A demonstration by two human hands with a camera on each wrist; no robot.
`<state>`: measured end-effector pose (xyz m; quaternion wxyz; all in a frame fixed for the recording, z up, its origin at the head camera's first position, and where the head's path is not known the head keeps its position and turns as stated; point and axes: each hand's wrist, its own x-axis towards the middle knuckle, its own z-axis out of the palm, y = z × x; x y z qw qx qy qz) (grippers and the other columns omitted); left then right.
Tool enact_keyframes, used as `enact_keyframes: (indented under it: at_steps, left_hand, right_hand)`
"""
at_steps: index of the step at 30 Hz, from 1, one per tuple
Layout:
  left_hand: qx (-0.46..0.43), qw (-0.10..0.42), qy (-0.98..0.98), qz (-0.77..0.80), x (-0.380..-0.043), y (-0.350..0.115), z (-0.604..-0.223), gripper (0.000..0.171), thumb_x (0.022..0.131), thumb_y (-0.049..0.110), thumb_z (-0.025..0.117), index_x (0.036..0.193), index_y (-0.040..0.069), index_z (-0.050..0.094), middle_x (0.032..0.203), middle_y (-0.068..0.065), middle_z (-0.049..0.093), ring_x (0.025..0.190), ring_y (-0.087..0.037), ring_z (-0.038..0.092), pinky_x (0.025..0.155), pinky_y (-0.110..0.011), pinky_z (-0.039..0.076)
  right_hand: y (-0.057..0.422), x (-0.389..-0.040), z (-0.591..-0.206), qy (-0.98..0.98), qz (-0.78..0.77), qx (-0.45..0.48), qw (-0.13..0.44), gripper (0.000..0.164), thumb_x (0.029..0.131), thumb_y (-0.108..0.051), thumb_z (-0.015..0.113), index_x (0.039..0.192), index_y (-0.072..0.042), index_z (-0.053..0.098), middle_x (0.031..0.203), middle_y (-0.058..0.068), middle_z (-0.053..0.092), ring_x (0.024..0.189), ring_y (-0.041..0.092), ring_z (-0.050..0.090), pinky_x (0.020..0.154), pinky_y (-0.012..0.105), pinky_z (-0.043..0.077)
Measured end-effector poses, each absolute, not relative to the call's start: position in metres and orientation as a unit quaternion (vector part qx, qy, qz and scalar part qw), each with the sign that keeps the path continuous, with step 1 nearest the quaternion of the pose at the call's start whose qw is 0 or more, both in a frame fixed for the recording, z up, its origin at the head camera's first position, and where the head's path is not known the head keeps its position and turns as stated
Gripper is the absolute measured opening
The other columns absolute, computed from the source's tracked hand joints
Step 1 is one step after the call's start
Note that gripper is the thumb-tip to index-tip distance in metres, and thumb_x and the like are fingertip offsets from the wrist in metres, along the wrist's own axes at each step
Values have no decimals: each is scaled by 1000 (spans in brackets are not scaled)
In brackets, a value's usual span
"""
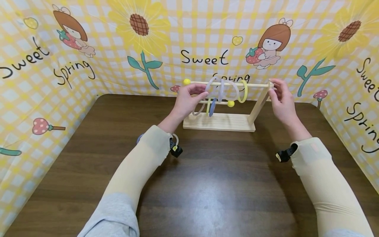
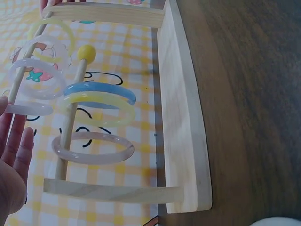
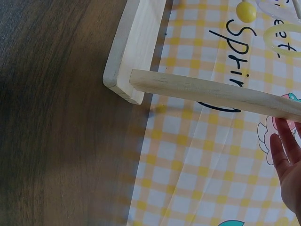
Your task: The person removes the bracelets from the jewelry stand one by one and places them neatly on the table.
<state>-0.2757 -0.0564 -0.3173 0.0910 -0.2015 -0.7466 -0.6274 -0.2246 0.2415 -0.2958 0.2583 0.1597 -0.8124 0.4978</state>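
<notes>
- Pale sleeves [image 1: 136,168] lie nearest; past them, the left hand [image 1: 188,102] pinches a lavender ring [image 2: 35,109] on the upper rod [image 1: 256,85].
- Opposite, the right hand [image 1: 282,102] holds the top of the upright [image 1: 259,104].
- Between them hangs a yellow ring [image 1: 245,93]; below, a blue ring [image 1: 212,108] on the lower rod [image 2: 81,71].
- Likely step: positioning the pinched ring; the next move seems to call for easing it along, stand steadied.

Matt wooden stand [image 1: 219,124], glossy rings [image 2: 101,87]
</notes>
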Motion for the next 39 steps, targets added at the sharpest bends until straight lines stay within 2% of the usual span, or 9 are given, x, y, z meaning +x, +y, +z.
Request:
enact_keyframes:
  at_steps: [8,18,25,26,32,39]
  left_hand:
    - [-203,98,-743,-630,-274,-65,-313,23,88,9,73,108,-2,69,98,-12,70,88,-18,65,73,-27,54]
    - [-193,124,-735,-638,-274,-80,-306,23,88,7,73,108,-4,68,96,-11,69,88,-16,65,81,-28,52]
    - [-194,159,-724,-642,-275,-95,-305,22,86,3,74,105,-7,69,91,-9,70,82,-12,65,75,-25,50]
    - [-195,163,-722,-643,-275,-97,-306,23,86,3,74,105,-7,69,91,-9,70,81,-11,65,74,-24,50]
    - [-194,179,-712,-651,-272,-107,-307,24,85,3,74,105,-10,68,90,-8,70,79,-8,65,69,-21,50]
    - [-182,196,-710,-652,-272,-122,-309,26,85,0,74,106,-12,67,88,-1,69,79,-8,64,71,-22,52]
  right_hand:
    - [241,-223,-295,-817,496,153,251,30,100,5,44,128,14,43,123,30,54,87,5,51,76,16,40]
    - [243,-224,-296,-814,500,156,252,30,100,4,44,128,14,43,123,33,54,85,4,51,76,16,40]
    - [244,-225,-296,-810,504,154,255,30,100,2,46,129,12,45,117,11,56,86,6,52,75,17,40]
    - [244,-225,-297,-810,505,155,255,31,100,2,46,129,12,45,117,12,56,86,6,53,75,17,40]
    - [244,-225,-296,-808,506,160,255,31,100,3,45,128,13,44,123,33,53,88,3,52,76,16,39]
    - [242,-224,-295,-812,501,160,255,30,99,5,44,127,15,43,124,35,53,88,2,52,76,16,40]
